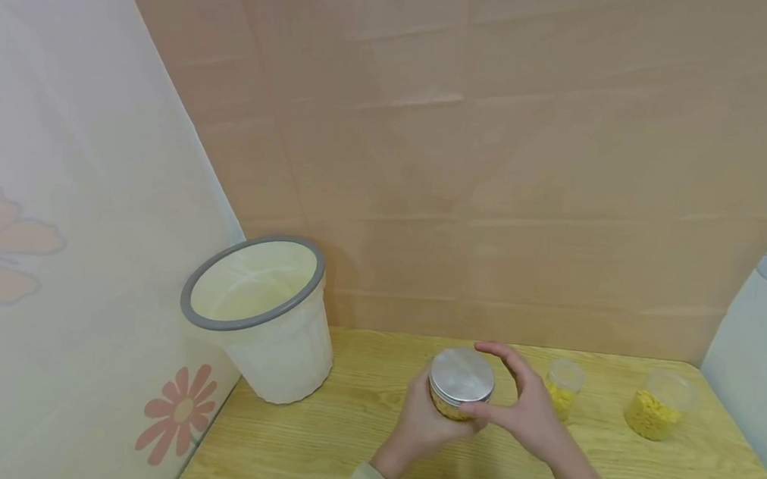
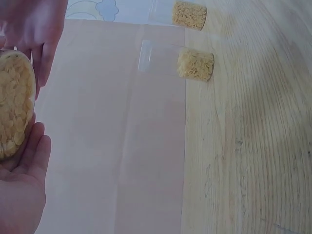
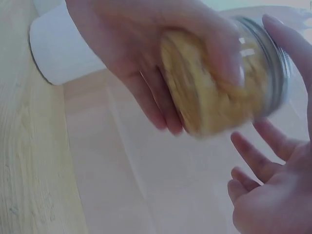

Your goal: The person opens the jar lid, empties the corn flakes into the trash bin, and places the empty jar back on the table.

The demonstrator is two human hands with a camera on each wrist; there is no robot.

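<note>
My left hand (image 1: 427, 422) grips a clear jar (image 3: 214, 92) of yellow flakes from its left side and underneath, holding it above the table. The jar has a silver metal lid (image 1: 462, 374), seen from above in the head view. My right hand (image 1: 532, 416) is at the lid, thumb by its near edge and index finger arching past its far edge. Its other fingers spread apart in the right wrist view; whether the fingertips press on the lid, I cannot tell. In the left wrist view only part of the jar shows, at the left edge.
A white bin (image 1: 291, 357) with a grey rim stands at the left of the wooden table (image 1: 338, 448). Two clear containers, one smaller (image 1: 561, 396) and one larger (image 1: 652, 414), hold yellow pieces at the right. Behind runs a tan covered wall (image 1: 499, 166).
</note>
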